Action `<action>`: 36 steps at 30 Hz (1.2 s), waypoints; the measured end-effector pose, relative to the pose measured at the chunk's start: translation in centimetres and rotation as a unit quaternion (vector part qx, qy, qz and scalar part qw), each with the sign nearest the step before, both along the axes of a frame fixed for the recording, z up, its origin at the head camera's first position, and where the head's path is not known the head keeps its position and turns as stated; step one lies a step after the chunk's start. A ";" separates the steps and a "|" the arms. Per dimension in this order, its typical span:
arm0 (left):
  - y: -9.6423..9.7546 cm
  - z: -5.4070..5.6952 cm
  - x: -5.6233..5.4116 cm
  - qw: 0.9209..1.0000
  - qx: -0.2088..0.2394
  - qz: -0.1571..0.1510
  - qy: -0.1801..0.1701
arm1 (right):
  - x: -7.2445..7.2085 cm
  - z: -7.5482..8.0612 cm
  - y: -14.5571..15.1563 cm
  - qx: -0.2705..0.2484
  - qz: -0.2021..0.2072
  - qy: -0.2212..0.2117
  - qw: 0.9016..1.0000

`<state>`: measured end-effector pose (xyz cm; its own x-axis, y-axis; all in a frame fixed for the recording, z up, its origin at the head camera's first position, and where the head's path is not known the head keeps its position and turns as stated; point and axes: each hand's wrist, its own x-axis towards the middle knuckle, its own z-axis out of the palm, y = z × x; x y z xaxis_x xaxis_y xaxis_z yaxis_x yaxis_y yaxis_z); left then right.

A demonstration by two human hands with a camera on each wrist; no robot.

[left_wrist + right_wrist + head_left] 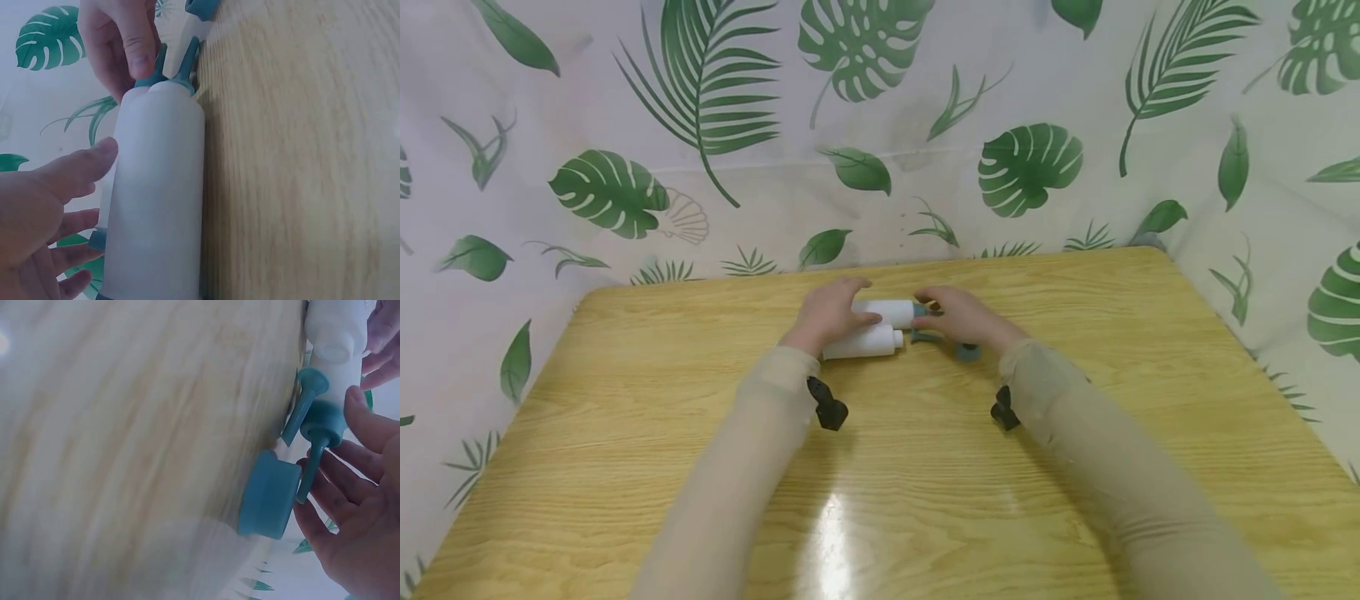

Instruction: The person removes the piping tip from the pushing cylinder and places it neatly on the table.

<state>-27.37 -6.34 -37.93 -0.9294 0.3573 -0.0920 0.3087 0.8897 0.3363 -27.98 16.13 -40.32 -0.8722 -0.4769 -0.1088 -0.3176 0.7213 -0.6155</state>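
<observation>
Two white bottles lie side by side on the table. The far bottle (887,313) carries a teal cap with a thin nozzle (317,450); the near bottle (865,342) shows a bare white neck. My left hand (831,315) is over the bottles' left part, thumb and fingers spread about the far one. My right hand (964,317) surrounds the capped end, its thumb beside the cap and its loosely bent fingers along the nozzle. A loose teal nozzle (305,403) lies in front of the near bottle's neck. Close under the right hand stands a teal round cap (270,495).
The wooden table (700,467) runs up to a leaf-printed cloth backdrop (925,167) just behind the bottles. Black wrist cameras (827,404) hang beneath both sleeves, near the tabletop.
</observation>
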 end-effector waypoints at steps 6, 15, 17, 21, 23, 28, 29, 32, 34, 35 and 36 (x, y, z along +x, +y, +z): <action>-0.5 0.2 -0.4 0.999 0.009 -0.006 -0.039 | -0.1 -0.1 -0.3 0.008 0.000 0.014 1.000; -0.9 0.2 -0.7 0.997 0.026 -0.002 -0.077 | -0.2 -0.3 -0.5 0.008 -0.004 0.034 0.999; -1.0 0.1 -0.8 0.997 0.026 -0.002 -0.078 | -0.3 -0.4 -0.5 0.006 -0.006 0.037 0.999; -1.0 0.1 -0.7 0.997 0.035 -0.003 -0.074 | -0.3 -0.5 -0.5 0.001 -0.016 0.032 0.999; -1.0 0.1 -0.7 0.997 0.039 -0.002 -0.068 | -0.3 -0.6 -0.6 -0.003 -0.019 0.030 0.999; -1.2 0.0 -0.8 0.997 0.049 0.006 -0.054 | -0.1 -0.6 -0.6 -0.023 -0.029 0.029 0.999; -1.2 -0.1 -0.8 0.997 0.053 0.007 -0.051 | -0.1 -0.6 -0.6 -0.031 -0.034 0.029 0.999; -1.3 -0.1 -0.8 0.996 0.074 0.010 -0.039 | 0.0 -0.6 -0.4 -0.054 -0.051 0.028 0.997; -1.5 0.0 -0.7 0.995 0.093 0.008 -0.029 | 0.2 -0.6 -0.2 -0.076 -0.061 0.028 0.995; -1.6 0.1 -0.6 0.994 0.104 0.006 -0.022 | 0.3 -0.5 -0.1 -0.090 -0.064 0.026 0.994; -1.7 0.2 -0.5 0.993 0.116 0.003 -0.017 | 0.4 -0.4 0.1 -0.104 -0.068 0.023 0.992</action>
